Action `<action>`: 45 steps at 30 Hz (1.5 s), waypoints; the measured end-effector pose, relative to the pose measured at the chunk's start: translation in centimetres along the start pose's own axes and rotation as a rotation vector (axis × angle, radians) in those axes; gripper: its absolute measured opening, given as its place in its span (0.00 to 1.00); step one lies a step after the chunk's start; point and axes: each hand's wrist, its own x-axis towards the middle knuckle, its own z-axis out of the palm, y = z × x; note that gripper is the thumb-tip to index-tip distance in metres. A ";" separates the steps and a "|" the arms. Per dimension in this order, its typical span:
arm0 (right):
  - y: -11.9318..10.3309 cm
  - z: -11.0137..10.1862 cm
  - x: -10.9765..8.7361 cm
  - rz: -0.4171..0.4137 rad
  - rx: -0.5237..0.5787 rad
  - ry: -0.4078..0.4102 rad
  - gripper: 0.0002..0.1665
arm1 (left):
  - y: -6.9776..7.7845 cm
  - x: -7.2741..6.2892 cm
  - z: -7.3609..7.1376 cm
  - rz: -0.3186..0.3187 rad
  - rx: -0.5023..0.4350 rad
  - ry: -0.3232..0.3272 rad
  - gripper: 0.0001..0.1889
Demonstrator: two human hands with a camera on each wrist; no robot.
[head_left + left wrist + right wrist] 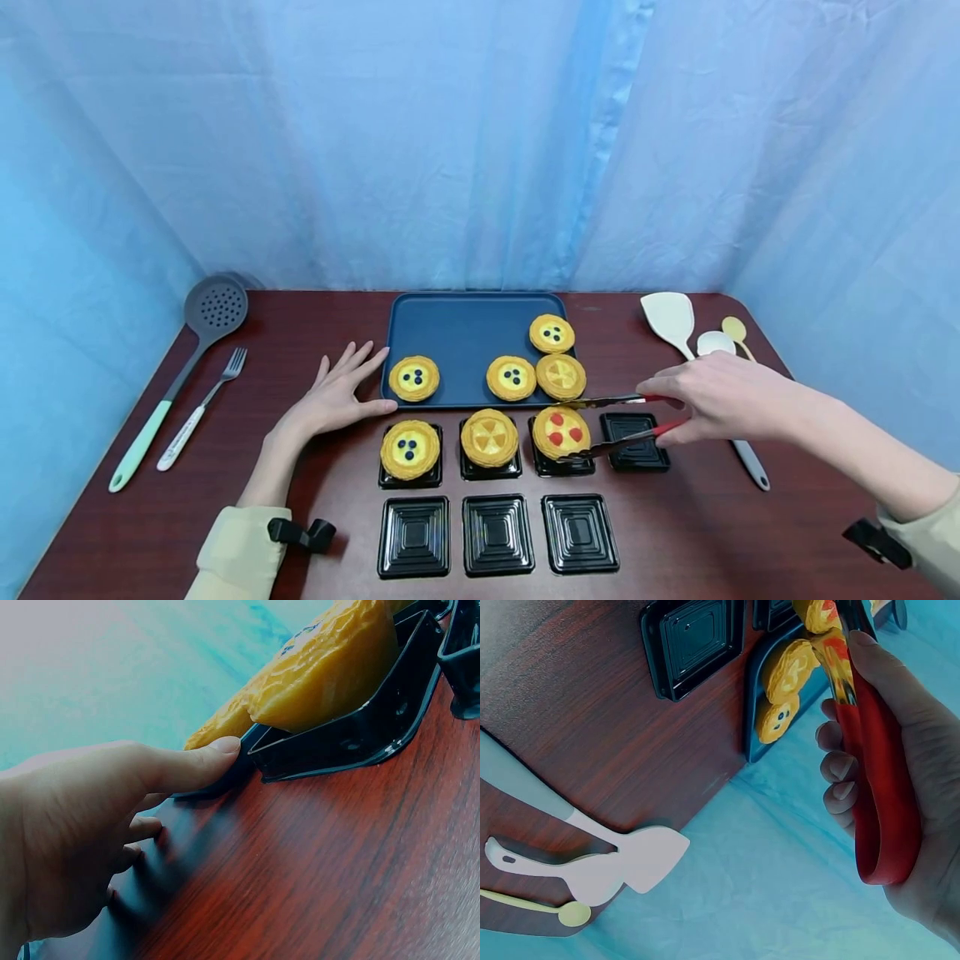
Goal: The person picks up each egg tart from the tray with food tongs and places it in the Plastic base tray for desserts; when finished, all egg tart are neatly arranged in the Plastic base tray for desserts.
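Observation:
My right hand grips red-handled tongs. Their tips lie on either side of a tart with red fruit pieces, which sits on a small black square tray. My left hand has its fingers spread and touches the left edge of the blue baking tray; in the left wrist view its thumb rests at the rim. On the blue tray are a blueberry tart at left, two more at right, and a yellow-wedge tart at the right corner.
A blueberry tart and a yellow-wedge tart occupy black trays left of the tongs. Bare black trays include one beneath the tongs and several in front. A skimmer and fork lie left; a white spatula and spoons lie right.

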 end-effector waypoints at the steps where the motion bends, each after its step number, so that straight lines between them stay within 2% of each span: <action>1: 0.0 0.0 0.0 0.000 -0.004 0.000 0.31 | 0.0 0.0 0.0 -0.001 0.000 0.000 0.49; 32: 0.2 0.3 0.3 0.009 0.022 -0.032 0.32 | -0.1 0.1 0.0 -0.006 0.006 -0.002 0.49; 45: 0.0 0.0 0.1 0.016 -0.013 -0.028 0.30 | -0.1 0.1 0.0 -0.008 -0.002 -0.010 0.50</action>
